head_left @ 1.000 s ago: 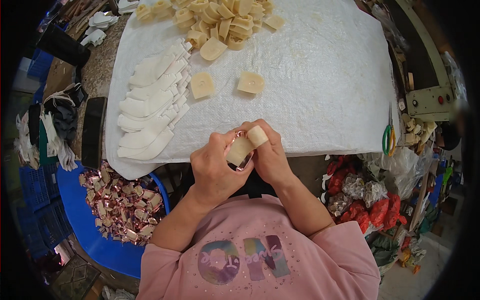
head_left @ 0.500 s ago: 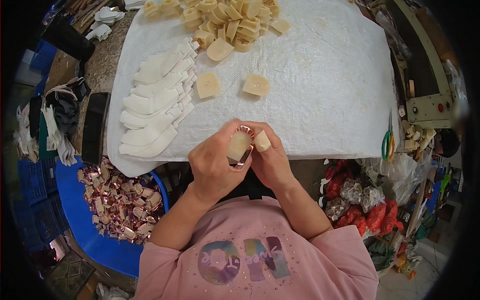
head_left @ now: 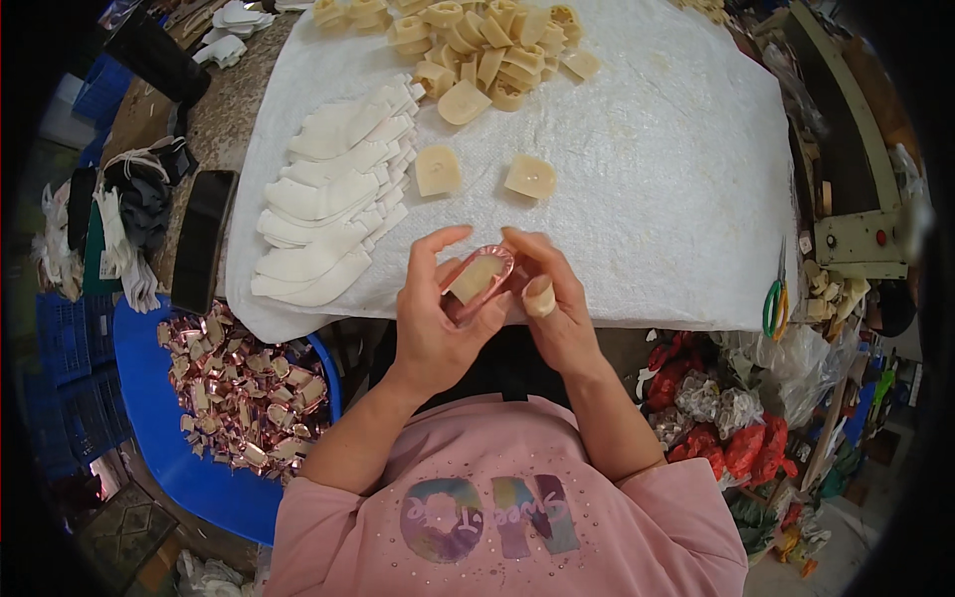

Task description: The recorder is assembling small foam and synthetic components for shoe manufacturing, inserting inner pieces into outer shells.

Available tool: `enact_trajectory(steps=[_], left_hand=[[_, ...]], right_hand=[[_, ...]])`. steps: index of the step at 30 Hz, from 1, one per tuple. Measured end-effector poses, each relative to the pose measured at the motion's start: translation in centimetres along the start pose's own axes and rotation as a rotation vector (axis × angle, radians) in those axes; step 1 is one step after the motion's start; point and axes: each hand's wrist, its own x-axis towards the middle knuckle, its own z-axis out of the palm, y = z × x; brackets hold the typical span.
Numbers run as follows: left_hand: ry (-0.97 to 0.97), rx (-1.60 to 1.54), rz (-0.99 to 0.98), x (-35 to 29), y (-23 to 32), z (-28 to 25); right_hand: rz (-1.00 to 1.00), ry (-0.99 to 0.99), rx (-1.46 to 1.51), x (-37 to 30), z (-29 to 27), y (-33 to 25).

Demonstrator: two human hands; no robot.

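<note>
The person's left hand [head_left: 435,316] has hold of a shiny pink piece [head_left: 462,275], raised above the near edge of the white sheet [head_left: 647,199] on the desk [head_left: 237,95]. The thumb is closed against the piece's near side; the index is lifted, its tip clear of the rim; the other fingers are mostly hidden. The piece's long axis slants from lower left to upper right. Its rounded, pleated end points away from the person and toward the right hand [head_left: 553,289], and its beige inner face is turned up.

The right hand sits just beside that rounded end, thumb and index apart, the thumb wearing a pale cover [head_left: 539,297]. Whether its lower fingers touch the piece cannot be told.

Beyond the hands lie two beige blocks [head_left: 438,171], apart from each other, the left one's rounded end facing away from the person. Farther off is a beige heap [head_left: 492,60]. White strips [head_left: 333,194] overlap on the left, near a phone [head_left: 206,239]. Below them, a blue tub [head_left: 159,438] holds more pink pieces [head_left: 249,398]. Scissors [head_left: 772,308] at the sheet's right edge point away.
</note>
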Motion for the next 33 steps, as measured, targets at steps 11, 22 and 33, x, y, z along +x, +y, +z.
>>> enact_trajectory(steps=[11, 22, 33], left_hand=[[-0.149, -0.067, -0.089, -1.2, 0.2, -2.4], [-0.109, 0.222, 0.313, -0.9, 0.2, -2.3], [-0.056, 0.219, 0.192, -1.3, 1.0, -4.0]], right_hand=[[0.417, 0.164, 0.23, 1.1, 0.2, -2.6], [0.575, -0.042, 0.499, 0.4, 1.6, -2.0], [0.768, -0.031, 0.633, 1.2, 3.4, -1.9]])
